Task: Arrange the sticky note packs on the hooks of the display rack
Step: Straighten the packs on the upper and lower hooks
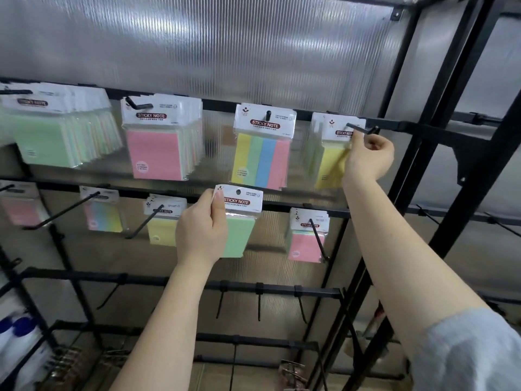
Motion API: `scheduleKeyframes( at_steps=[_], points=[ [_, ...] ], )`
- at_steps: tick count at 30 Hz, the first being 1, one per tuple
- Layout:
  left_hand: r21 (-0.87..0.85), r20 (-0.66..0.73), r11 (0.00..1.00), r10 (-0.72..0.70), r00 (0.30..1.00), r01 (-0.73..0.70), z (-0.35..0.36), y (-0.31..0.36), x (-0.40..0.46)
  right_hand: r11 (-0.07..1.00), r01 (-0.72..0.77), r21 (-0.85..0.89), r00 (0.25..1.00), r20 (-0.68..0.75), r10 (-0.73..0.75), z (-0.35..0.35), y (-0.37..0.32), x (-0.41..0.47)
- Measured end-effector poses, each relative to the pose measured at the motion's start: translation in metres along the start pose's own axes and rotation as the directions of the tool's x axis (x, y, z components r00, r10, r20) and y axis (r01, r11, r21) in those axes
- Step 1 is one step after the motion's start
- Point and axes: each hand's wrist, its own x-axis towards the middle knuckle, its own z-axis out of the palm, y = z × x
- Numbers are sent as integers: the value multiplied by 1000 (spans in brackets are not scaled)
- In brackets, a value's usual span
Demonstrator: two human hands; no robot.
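Note:
My left hand [201, 230] grips a green sticky note pack [239, 221] by its white header, held up in front of the rack's middle rows. My right hand [368, 156] pinches the header of a yellow sticky note pack [329, 165] that sits on the top row's far right hook [359, 128]. Other packs hang on the top row: a green stack [48, 136], a pink stack [155, 148] and a striped multicolour pack [260, 159]. The second row carries pink, pastel and yellow packs and a pink pack [306, 244] on the right.
The black metal display rack [394, 193] has a ribbed translucent back panel [225, 52]. Bare hooks [259, 306] jut from the third bar below my left forearm. Metal clips hang low at the bottom. White items with blue parts [17, 334] sit at lower left.

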Motion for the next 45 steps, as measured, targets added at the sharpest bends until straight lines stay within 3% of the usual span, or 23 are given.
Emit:
scheduleKeyframes(
  at_steps=[7, 16, 23, 29, 33, 45],
  points=[
    [47, -106, 992, -110, 988, 116, -19, 11, -18, 993, -57, 107, 998, -16, 59, -24, 17, -35],
    [-107, -206, 977, -202, 957, 184, -61, -13, -15, 992, -104, 71, 991, 89, 98, -49, 33, -123],
    [-206, -164, 954, -251, 954, 216, -119, -56, 7, 982, -190, 15, 959, 216, 183, -19, 37, -206],
    [-254, -28, 952, -185, 982, 172, -192, -117, 44, 967, -249, 50, 931, 288, 225, 31, 34, -302],
    [-265, 33, 949, -166, 986, 169, -237, -144, 69, 960, -277, -33, 908, 317, 273, 53, 41, -348],
    [-425, -5, 900, -104, 995, 92, -267, -146, 137, 942, -165, -293, 865, 415, 281, 82, 54, -385]
  ],
)
